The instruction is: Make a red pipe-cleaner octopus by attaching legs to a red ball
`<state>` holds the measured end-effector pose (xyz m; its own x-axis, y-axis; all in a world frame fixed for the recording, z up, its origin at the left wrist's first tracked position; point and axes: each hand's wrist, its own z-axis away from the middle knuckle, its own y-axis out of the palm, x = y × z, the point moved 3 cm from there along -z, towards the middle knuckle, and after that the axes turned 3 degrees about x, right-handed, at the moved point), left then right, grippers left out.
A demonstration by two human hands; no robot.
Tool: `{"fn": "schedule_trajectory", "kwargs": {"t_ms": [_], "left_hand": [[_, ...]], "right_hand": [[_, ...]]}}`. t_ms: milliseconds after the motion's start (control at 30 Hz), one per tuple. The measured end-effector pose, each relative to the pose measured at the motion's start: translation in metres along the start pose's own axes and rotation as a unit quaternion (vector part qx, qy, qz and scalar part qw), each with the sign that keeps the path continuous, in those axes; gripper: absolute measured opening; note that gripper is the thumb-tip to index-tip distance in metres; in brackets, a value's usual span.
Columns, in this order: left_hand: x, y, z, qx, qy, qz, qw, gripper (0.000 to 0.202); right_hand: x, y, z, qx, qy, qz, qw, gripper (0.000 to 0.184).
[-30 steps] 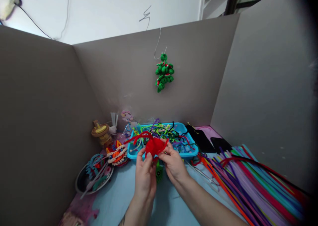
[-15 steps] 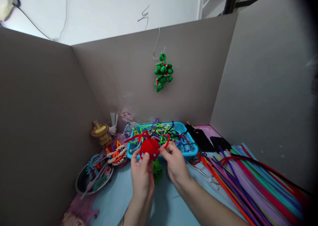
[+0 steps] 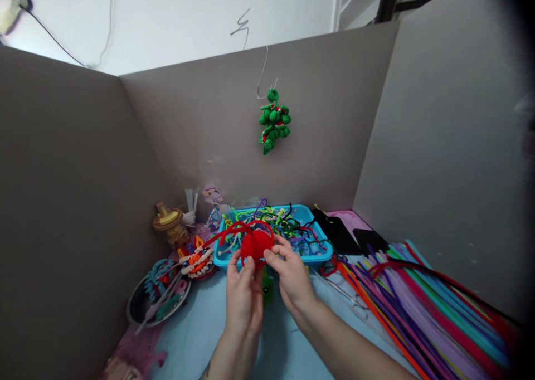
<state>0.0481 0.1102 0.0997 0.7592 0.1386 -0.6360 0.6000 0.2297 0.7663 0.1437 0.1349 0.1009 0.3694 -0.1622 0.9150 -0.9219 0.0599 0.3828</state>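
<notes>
while tangled stems (image 3: pixel 281 218) crowd a blue tray (image 3: pixel 320 259) behind, left hand (image 3: pixel 243 291), right hand (image 3: pixel 292 274), both gripping fuzzy red ball (image 3: pixel 256 243)

One head-worn camera looks forward and down from above and behind the left hand (image 3: pixel 243 293) and right hand (image 3: pixel 296 279), fairly near, facing the grey panel (image 3: pixel 200 123) beyond.
</notes>
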Motion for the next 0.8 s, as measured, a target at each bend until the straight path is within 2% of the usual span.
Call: {"fn": "schedule_trajectory", "kwargs": {"t_ms": [133, 267, 467, 567, 667, 800], "left_hand": [[0.003, -0.002, 0.000, 0.000, -0.018, -0.001, 1.000, 0.038], [0.007, 0.000, 0.001, 0.012, -0.019, -0.003, 1.000, 0.040], [0.010, 0.003, 0.007, 0.029, 0.015, -0.004, 0.999, 0.053], [0.001, 0.000, 0.003, -0.018, 0.031, -0.028, 0.999, 0.053], [-0.010, -0.002, -0.003, -0.063, 0.043, -0.041, 0.996, 0.053], [-0.012, -0.002, -0.005, -0.051, 0.043, -0.055, 0.996, 0.055]], "right_hand": [[-0.003, 0.001, -0.001, 0.013, 0.025, -0.066, 0.997, 0.016], [-0.007, -0.002, -0.002, -0.003, 0.041, -0.096, 0.995, 0.019], [-0.006, 0.001, 0.002, -0.019, 0.036, 0.005, 0.999, 0.020], [-0.005, 0.006, 0.007, 0.003, 0.033, 0.038, 0.999, 0.015], [-0.003, 0.004, 0.006, -0.010, 0.007, 0.042, 0.999, 0.014], [-0.001, 0.002, -0.001, -0.006, 0.023, -0.039, 0.999, 0.026]]}}
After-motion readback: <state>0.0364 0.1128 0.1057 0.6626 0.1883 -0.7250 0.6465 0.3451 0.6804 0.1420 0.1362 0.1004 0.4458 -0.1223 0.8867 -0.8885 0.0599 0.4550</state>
